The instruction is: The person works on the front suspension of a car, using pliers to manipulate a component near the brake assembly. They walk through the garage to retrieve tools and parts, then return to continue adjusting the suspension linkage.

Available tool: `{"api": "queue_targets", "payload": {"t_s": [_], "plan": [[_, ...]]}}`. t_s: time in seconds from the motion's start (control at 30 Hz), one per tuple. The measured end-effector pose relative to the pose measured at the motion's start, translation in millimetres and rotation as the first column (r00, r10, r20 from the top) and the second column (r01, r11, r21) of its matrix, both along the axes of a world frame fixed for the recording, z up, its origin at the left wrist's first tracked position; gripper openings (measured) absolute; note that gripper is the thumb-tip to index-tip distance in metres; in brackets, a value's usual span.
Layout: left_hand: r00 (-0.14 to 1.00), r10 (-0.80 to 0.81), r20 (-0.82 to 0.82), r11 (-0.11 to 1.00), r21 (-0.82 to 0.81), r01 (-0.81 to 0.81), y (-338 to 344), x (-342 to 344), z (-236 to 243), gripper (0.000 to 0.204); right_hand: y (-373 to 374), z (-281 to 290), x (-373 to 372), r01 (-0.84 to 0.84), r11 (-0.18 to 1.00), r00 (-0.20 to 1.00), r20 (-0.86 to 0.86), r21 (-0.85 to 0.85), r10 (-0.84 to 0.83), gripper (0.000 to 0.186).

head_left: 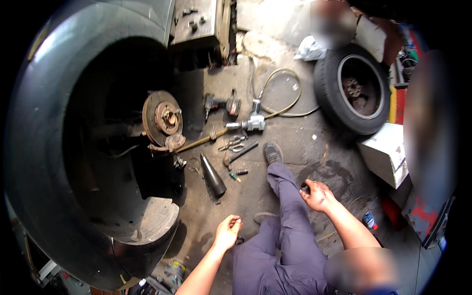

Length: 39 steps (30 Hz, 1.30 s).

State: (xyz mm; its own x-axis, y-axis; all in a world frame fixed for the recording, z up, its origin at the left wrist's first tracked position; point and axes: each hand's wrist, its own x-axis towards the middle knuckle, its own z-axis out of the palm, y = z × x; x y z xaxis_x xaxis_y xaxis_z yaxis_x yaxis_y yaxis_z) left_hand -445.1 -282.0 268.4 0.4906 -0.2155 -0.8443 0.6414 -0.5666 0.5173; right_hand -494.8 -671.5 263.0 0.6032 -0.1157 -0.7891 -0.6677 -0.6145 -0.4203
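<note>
My left hand [227,232] is low in the centre, its fingers curled together; anything inside is too small to name. My right hand [317,195] hovers beside my trouser leg [287,201] with fingers curled around a dark spot I cannot make out. Ahead of my hands lie a black tapered cylinder [212,176], a hammer [243,150], pliers [232,144], a small green-handled tool [234,178] and a cordless impact tool [221,104]. A larger metal air tool [253,122] sits on a hose. To the left, a rusty brake disc [153,110] shows inside the wheel arch.
A car fender [34,162] curves along the left. A metal bench [194,27] with small parts stands at the top. A wheel with tyre [328,91] rests at the right beside a white box [383,152]. Looped hose [292,103] and a bottle [368,220] lie on the floor.
</note>
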Motion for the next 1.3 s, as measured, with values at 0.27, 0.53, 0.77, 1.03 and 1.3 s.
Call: {"api": "queue_targets", "payload": {"t_s": [0.27,0.53,0.77,1.03,1.3], "plan": [[0.961,0.209,0.182,0.975,0.04,-0.22,115,-93,123,0.014,-58,84,-178,0.006,0.956,0.992,-0.119,-0.292,-0.043,0.043],[0.697,0.705,0.128,0.645,0.291,-0.706,346,-371,242,0.015,-39,155,-238,0.04,0.966,0.981,-0.175,-0.257,-0.087,0.049],[0.229,0.968,0.102,0.156,0.469,-0.869,406,-590,300,0.02,24,217,-147,0.026,1.0,0.987,-0.159,-0.014,-0.028,0.053],[0.064,0.993,0.098,0.042,0.209,-0.977,349,-592,299,0.017,139,182,-30,-0.163,0.985,0.977,-0.128,0.063,0.17,0.029],[-0.161,0.975,0.155,-0.19,0.204,-0.96,410,-611,283,0.016,329,198,4,-0.409,0.848,0.88,-0.098,0.338,0.464,0.037]]}}
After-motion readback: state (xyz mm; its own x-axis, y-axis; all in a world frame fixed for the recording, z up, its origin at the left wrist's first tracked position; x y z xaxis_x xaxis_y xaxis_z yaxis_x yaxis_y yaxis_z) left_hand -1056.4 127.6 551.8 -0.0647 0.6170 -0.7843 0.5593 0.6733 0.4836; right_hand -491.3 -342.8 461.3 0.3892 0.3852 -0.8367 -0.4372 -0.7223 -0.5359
